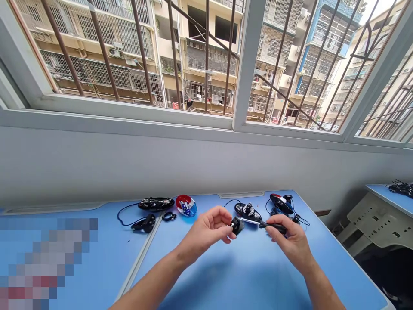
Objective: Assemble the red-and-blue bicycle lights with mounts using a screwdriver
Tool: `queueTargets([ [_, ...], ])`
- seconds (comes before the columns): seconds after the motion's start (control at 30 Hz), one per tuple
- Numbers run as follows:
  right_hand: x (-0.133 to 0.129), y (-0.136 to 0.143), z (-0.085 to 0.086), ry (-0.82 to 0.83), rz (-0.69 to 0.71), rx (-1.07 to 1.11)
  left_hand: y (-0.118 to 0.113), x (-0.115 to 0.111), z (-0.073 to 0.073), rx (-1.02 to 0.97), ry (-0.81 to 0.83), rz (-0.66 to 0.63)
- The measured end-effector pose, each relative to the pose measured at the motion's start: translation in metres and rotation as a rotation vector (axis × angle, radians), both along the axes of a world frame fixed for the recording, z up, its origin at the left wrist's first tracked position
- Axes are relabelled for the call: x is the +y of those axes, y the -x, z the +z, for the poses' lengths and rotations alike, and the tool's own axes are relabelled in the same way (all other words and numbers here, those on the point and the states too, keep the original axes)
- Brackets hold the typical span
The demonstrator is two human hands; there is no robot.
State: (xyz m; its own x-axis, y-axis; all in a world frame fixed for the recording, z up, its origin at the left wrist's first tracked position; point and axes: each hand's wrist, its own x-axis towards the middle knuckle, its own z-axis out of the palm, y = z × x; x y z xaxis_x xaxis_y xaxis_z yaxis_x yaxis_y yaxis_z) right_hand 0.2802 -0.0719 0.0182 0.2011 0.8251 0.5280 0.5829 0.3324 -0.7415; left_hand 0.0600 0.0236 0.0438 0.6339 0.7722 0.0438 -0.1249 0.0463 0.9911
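My left hand (209, 228) pinches a small black part (238, 225) with a pale metal spot on its side; its exact kind is unclear. A screwdriver (276, 228) with a dark handle is gripped in my right hand (293, 243). Its bright shaft points left, and the tip reaches the black part or lies just beside it; I cannot tell whether they touch. Both hands are above the blue table (245, 271). Just behind them lies a black oval device (240, 209) with a grille and a thin cable.
Left of my hands lie a red, white and blue oval shell (186, 206), a black ring (168, 216), a patterned black oval device (156, 203) and a black clamp-like piece (146, 224). More corded devices (281, 204) sit at right. Behind is a wall below barred windows.
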Motion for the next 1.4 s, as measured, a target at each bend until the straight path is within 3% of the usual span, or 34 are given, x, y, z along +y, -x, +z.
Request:
queueTargets([
  [0.2,-0.001,-0.001,0.002,0.021,0.042,-0.032,0.0,0.002,-0.007,0.051,-0.059,-0.012],
  [0.43,0.006,-0.008,0.0,0.174,0.101,0.001,0.0,0.009,-0.019,0.117,-0.085,-0.046],
  [0.6,0.006,0.003,-0.007,0.241,0.163,-0.04,0.014,0.01,-0.034,0.252,-0.083,-0.088],
  [0.73,-0.002,0.014,-0.02,0.246,0.164,-0.071,0.026,0.006,-0.044,0.332,-0.139,-0.038],
  [0.83,-0.004,0.017,-0.028,0.202,0.149,-0.072,0.03,0.006,-0.048,0.407,-0.318,0.048],
  [0.97,0.001,0.017,-0.034,0.111,0.173,-0.134,0.034,0.009,-0.054,0.417,-0.833,0.18],
  [1.07,0.004,0.017,-0.036,0.002,0.228,-0.197,0.037,0.01,-0.055,0.398,-1.133,0.178],
  [1.27,0.001,0.016,-0.037,-0.083,0.307,-0.255,0.036,0.008,-0.051,0.394,-1.29,0.164],
  [1.4,-0.003,0.014,-0.034,-0.088,0.342,-0.283,0.032,0.005,-0.052,0.411,-1.471,0.241],
])
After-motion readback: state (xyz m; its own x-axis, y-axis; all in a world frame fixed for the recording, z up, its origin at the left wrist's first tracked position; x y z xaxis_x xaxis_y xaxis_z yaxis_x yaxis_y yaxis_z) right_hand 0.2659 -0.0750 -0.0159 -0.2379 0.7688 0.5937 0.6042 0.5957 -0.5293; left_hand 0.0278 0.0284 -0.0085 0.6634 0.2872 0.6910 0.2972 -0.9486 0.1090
